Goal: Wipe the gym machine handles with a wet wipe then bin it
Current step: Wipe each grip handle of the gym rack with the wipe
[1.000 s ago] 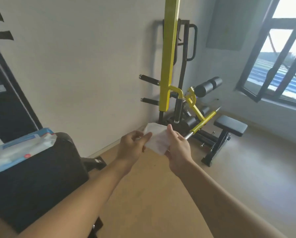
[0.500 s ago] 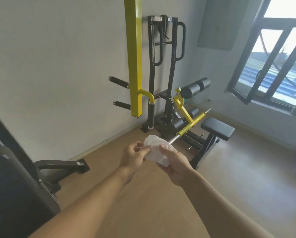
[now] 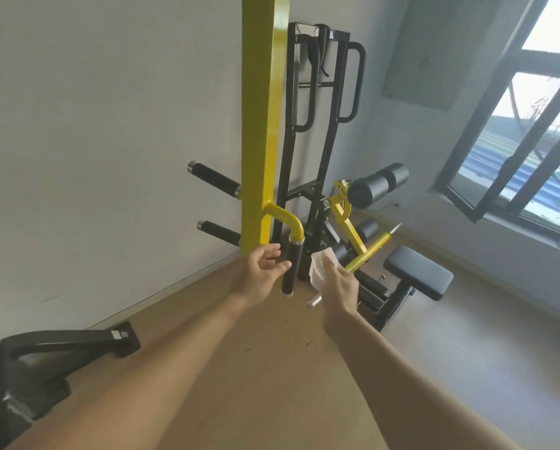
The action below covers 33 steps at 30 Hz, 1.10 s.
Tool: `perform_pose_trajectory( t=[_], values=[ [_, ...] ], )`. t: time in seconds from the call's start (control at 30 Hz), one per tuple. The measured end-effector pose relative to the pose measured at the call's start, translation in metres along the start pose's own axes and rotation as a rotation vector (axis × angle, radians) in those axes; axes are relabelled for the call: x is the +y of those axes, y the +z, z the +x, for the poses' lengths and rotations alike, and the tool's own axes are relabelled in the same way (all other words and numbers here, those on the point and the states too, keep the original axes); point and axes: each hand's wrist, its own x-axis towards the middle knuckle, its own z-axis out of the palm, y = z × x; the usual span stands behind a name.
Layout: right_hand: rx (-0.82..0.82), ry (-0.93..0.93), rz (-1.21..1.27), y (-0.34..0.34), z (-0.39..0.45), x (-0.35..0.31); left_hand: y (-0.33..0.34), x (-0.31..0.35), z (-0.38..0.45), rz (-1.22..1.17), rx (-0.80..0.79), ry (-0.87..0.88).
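A yellow upright beam (image 3: pixel 261 125) hangs in front of me with a curved yellow arm ending in a black hanging handle (image 3: pixel 291 271). My right hand (image 3: pixel 338 284) holds a crumpled white wet wipe (image 3: pixel 321 266) just right of that handle, a small gap away. My left hand (image 3: pixel 261 271) is open with fingers spread, right beside the handle on its left, fingertips nearly touching it. Two more black grips (image 3: pixel 215 180) stick out to the left of the beam.
A black and yellow gym machine (image 3: pixel 324 190) with roller pads (image 3: pixel 377 185) and a padded seat (image 3: pixel 418 272) stands in the corner. An open window (image 3: pixel 515 151) is at the right. A black machine foot (image 3: pixel 77 341) lies on the floor at lower left.
My view moved closer to the yellow beam. My left hand let go of the wipe and opened by the black handle; my right hand carried the wipe up beside it.
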Motion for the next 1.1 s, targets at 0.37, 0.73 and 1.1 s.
perform_pose_trajectory(
  t=[0.37, 0.73, 1.1],
  values=[
    [-0.109, -0.363, -0.051, 0.042, 0.052, 0.037, 0.005, -0.007, 0.072, 0.067, -0.071, 0.073],
    [-0.394, -0.314, -0.415, 0.025, 0.088, 0.055, 0.028, 0.013, 0.073, 0.272, 0.152, 0.060],
    [-0.437, -0.365, -0.342, 0.023, 0.094, 0.047, 0.026, 0.017, 0.063, 0.345, 0.086, 0.093]
  ],
)
